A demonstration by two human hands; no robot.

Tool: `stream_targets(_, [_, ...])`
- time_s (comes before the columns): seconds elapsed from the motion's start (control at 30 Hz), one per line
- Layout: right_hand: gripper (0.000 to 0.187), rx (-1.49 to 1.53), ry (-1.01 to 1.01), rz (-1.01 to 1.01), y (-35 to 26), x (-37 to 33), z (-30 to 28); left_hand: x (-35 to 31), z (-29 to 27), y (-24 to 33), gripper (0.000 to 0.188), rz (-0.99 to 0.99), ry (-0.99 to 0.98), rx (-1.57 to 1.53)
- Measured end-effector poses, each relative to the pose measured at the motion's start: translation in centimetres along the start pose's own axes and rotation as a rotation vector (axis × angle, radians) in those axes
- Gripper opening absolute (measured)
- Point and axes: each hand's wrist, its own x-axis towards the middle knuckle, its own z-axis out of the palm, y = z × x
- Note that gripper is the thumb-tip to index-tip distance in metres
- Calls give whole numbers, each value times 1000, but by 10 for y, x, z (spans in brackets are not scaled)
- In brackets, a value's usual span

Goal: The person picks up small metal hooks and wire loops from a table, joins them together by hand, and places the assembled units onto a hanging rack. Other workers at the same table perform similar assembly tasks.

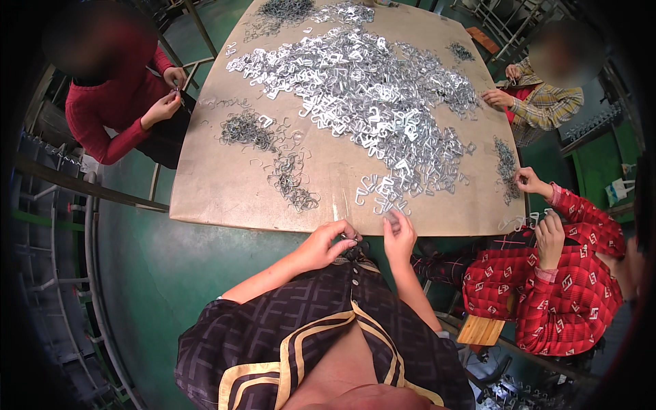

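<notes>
At the table's near edge, my left hand (333,240) is closed, thumb and forefinger pinched together. Whatever is between them is too small and dark to name. My right hand (399,236) is beside it on the right, its fingertips pressed together at the table edge. A greyish blur shows at those fingertips, and I cannot make out what they hold. Just beyond the right hand lie a few loose flat silver metal hooks (389,186), at the near tip of a large heap of such hooks (355,89). Thin bent wire pieces (292,181) lie in a loose pile beyond my left hand.
Brown paper covers the table (232,205). Smaller wire piles lie at its right edge (506,171) and far side (283,8). Co-workers sit around: one in a red sweater (113,113), one in yellow plaid (547,102), one in a red patterned top (574,294) holding linked hooks. Metal racks (61,225) stand left.
</notes>
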Motion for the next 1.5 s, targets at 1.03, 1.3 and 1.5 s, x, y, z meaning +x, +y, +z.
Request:
stream_targets(1.03, [23, -212, -211, 12, -36, 22, -25, -9, 14, -12, 12, 50, 91, 119])
stream_targets(1.3, [23, 411, -286, 137, -46, -21, -12, -3, 17, 2, 16, 83, 117, 310])
stream_targets(1.5, [20, 280, -283, 4, -58, -33, -16, -11, 19, -8, 13, 50, 121, 340])
